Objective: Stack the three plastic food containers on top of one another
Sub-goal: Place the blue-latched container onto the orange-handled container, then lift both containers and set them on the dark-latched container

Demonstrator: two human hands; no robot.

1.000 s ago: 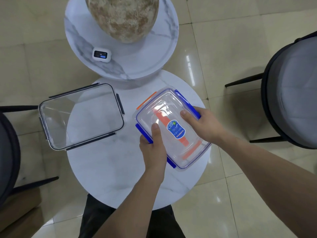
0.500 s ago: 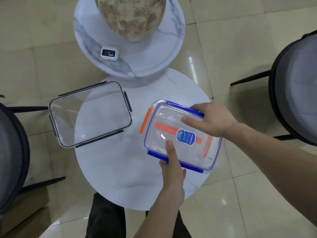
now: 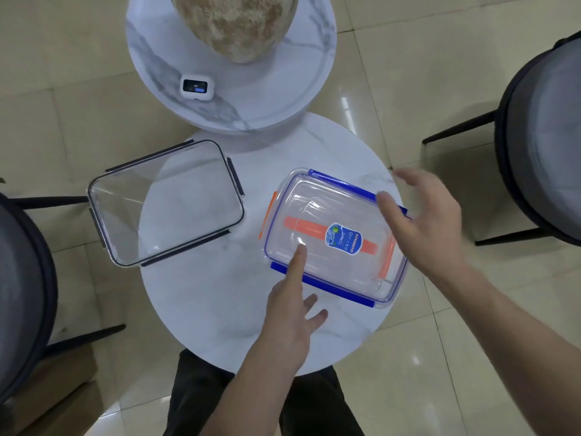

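Observation:
A clear container with blue clips (image 3: pixel 333 234) rests on the right half of the round white table (image 3: pixel 207 297); an orange-clipped container shows through it, underneath or inside. A larger clear container with black clips (image 3: pixel 166 201) lies at the table's left edge, overhanging it. My left hand (image 3: pixel 292 309) has its fingers spread, with the index fingertip touching the blue container's near-left lid. My right hand (image 3: pixel 424 221) hovers over the container's right end, fingers apart and blurred, holding nothing.
A higher marble round table (image 3: pixel 267 99) behind carries a large speckled vase (image 3: pixel 235 23) and a small white device (image 3: pixel 197 88). Dark chairs stand at the left (image 3: pixel 25 294) and the right (image 3: pixel 544 158). The floor is tiled beige.
The blue-clipped container was turned from a diagonal to lie level on the table. Both hands have let go of it and opened; the right hand has pulled away to the right.

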